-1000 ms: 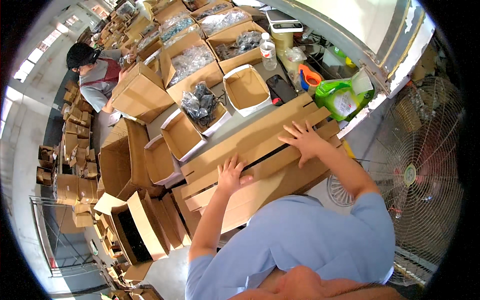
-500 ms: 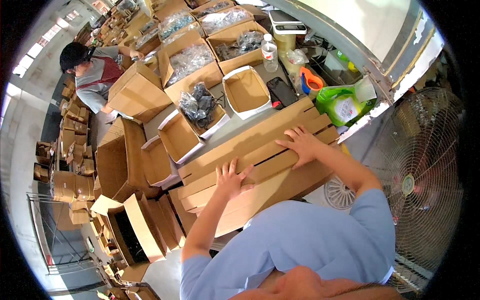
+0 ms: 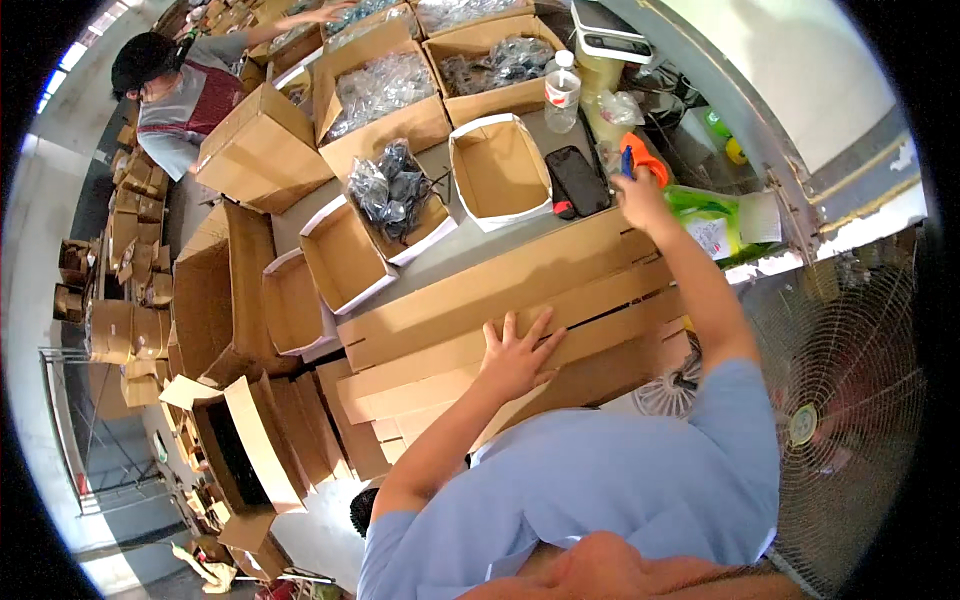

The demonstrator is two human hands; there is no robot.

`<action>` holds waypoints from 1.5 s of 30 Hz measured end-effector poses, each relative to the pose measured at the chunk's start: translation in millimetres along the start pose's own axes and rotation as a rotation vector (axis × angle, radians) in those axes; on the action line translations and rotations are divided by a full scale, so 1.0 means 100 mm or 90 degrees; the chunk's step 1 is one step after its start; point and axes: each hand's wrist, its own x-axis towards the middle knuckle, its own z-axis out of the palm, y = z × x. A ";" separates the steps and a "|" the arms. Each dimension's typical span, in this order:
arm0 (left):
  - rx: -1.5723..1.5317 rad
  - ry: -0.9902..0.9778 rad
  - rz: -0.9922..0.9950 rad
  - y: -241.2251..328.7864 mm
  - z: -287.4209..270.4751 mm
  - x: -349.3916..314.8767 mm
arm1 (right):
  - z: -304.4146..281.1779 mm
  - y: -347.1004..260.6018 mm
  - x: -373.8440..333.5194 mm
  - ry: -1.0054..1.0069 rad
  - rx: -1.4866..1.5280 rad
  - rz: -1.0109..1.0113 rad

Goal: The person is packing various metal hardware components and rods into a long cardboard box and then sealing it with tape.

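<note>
My left hand [image 3: 517,362] lies flat with fingers spread on a folded cardboard carton [image 3: 480,300], whose long flaps meet along a narrow dark slit. At the carton's far right corner, my right hand [image 3: 642,198] is closed around the blue handle of an orange tape dispenser [image 3: 652,158]. Part of the dispenser is hidden by the fingers. Close to that hand are a black phone [image 3: 578,180] and a green plastic pouch [image 3: 705,220].
Shallow white-edged trays [image 3: 345,255] stand beyond the carton, one with bagged dark parts [image 3: 392,195]. Behind are open boxes of bagged parts [image 3: 385,95], a bottle [image 3: 562,95] and a scale [image 3: 610,40]. A co-worker [image 3: 190,95] stands far left; a caged fan [image 3: 850,400] is at right.
My right hand has left the carton, reached forward and closed on the tape dispenser. My left hand stays on the carton, slid slightly right. The co-worker's arm now stretches toward the far boxes.
</note>
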 end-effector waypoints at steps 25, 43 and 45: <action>-0.051 0.179 -0.010 0.40 0.14 0.36 | -1.05 -1.06 -0.67 -0.191 0.285 -0.068; -0.046 0.165 -0.036 0.40 0.21 0.35 | -1.00 -1.13 -1.67 -0.233 0.200 -0.099; -0.032 0.139 -0.039 0.40 0.20 0.36 | -0.99 -1.11 -1.92 -0.159 0.223 -0.124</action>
